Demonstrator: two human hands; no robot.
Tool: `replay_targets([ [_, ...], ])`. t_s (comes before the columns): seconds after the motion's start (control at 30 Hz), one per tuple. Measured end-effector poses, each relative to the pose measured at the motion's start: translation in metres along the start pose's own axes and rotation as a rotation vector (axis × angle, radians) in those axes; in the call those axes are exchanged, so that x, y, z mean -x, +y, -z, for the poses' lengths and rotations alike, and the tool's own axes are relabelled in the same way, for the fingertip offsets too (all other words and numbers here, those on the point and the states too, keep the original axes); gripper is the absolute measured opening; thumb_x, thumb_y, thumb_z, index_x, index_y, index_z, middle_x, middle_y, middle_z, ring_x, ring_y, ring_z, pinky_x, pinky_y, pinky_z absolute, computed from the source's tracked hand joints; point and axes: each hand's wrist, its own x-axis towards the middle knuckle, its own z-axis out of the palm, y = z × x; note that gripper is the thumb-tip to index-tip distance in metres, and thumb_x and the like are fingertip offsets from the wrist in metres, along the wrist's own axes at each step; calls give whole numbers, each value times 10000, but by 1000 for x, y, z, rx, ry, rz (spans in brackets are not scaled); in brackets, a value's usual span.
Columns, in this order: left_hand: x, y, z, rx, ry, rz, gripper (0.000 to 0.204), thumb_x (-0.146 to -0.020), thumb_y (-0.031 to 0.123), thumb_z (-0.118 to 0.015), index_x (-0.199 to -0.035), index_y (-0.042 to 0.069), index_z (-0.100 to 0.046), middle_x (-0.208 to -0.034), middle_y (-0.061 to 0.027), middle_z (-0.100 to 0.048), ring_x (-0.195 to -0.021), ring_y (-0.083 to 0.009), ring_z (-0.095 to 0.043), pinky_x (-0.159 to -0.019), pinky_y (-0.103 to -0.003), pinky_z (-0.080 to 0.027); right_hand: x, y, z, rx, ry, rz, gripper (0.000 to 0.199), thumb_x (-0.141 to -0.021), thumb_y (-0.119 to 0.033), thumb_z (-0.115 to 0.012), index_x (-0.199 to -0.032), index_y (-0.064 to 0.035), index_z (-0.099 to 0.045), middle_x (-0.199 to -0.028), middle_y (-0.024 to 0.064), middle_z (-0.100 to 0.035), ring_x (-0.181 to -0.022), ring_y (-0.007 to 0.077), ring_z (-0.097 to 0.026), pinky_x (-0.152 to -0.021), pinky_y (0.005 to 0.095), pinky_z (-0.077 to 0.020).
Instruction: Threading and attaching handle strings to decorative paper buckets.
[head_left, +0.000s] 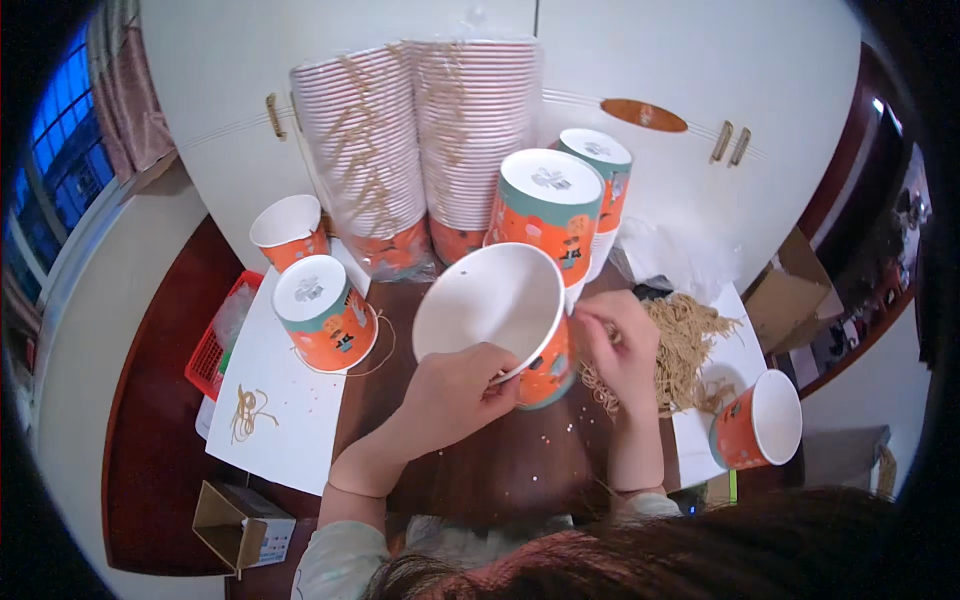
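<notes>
A large paper bucket [490,300], white inside and printed orange and green outside, is tilted over the middle of the table with its mouth facing up and left. My left hand [455,398] is closed on its near rim, thumb and fingers pinching the edge. At the bucket's right side, my right hand [622,350] is closed in a pinch, and a bit of tan cord shows between its fingers. The fingertips nearest the bucket wall are partly hidden. Just right of that hand lies a tangled heap of tan cord [690,345].
Two tall bagged stacks of buckets [360,150] stand at the back. Upside-down buckets [550,180] are piled before them. An upturned bucket with cord [325,315] and another bucket [288,225] sit left; one lies right [775,418]. Loose cord [250,415] rests on white board.
</notes>
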Motion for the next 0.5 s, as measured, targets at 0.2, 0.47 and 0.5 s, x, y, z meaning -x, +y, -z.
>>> replay_targets([
  [0.2,3,-1,-19,-345,-226,-46,148,-689,121,-625,-765,48,-521,-685,-93,-549,-570,-271,-568,-493,-340,-449,-8,21,28,130,-164,-184,115,-731,-9,-585,-844,-16,-608,-759,92,-579,-666,198,-566,-599,275,-446],
  [0.47,20,-1,-56,-555,-421,-157,187,-684,147,-579,-778,44,-453,-632,-71,-501,-453,-237,-552,-381,-337,-425,31,125,6,490,-955,-599,187,-677,-144,-614,-850,-78,-642,-869,123,-620,-778,270,-604,-681,366,-481],
  [0.5,21,-1,-61,-556,-414,-137,188,-702,164,-577,-781,44,-456,-638,-69,-504,-458,-235,-553,-383,-332,-428,37,132,-2,524,-974,-631,193,-650,-159,-635,-828,-87,-656,-859,120,-628,-777,268,-610,-680,368,-484],
])
